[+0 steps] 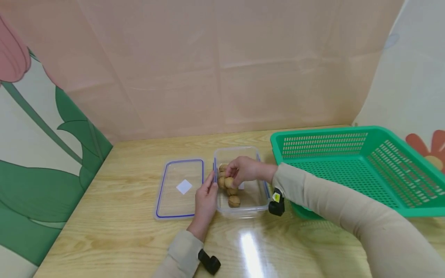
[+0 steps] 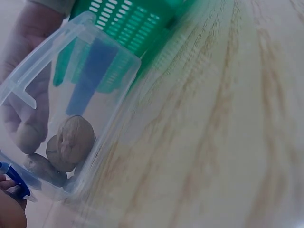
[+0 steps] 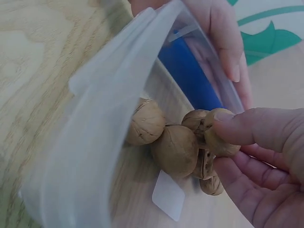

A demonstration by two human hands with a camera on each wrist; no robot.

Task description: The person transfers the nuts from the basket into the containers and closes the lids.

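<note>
A clear plastic container (image 1: 245,206) with blue side flaps stands on the table and holds several walnuts (image 1: 234,201), mostly along its left side. My right hand (image 1: 243,170) reaches in from the right and pinches a walnut (image 3: 219,135) between thumb and fingers, just above the others. Against the container's left wall rests my left hand (image 1: 206,199), its fingers lying along the outside near a blue flap (image 3: 187,69). In the left wrist view, walnuts (image 2: 76,137) show through the clear wall, and only the fingertips of the left hand appear at the lower left edge.
A clear lid (image 1: 174,204) with a blue seal and a white label lies flat left of the container. At the right stands a large green basket (image 1: 323,135), close to the right forearm. A pinkish sheet (image 1: 215,69) hangs behind the wooden table (image 1: 104,216).
</note>
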